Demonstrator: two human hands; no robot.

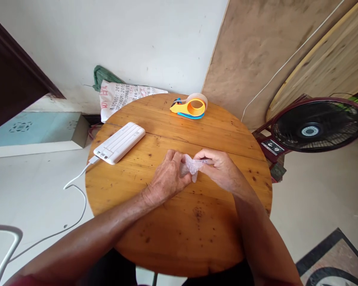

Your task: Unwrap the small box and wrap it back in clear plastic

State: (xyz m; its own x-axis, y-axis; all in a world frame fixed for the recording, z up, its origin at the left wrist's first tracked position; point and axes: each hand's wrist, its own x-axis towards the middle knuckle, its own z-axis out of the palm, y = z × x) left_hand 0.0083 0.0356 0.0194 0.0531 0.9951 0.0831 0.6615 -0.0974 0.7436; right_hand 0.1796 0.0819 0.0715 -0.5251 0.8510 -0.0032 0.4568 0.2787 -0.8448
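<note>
Between my two hands is a crumpled piece of translucent, pale pinkish plastic wrap, just above the middle of the round wooden table. My left hand grips its left side, with fingers curled round it and the thumb underneath. From the right, my right hand pinches a narrow, twisted-looking strip at the other end of the wrap. Whether anything lies inside the plastic I cannot make out. Beyond the hands, a yellow and blue tape dispenser with a roll of tape rests near the table's far edge.
A white power bank lies on the left of the wooden table, its white cable hanging over the edge. To the right stands a dark fan. A printed sack leans by the wall behind the table.
</note>
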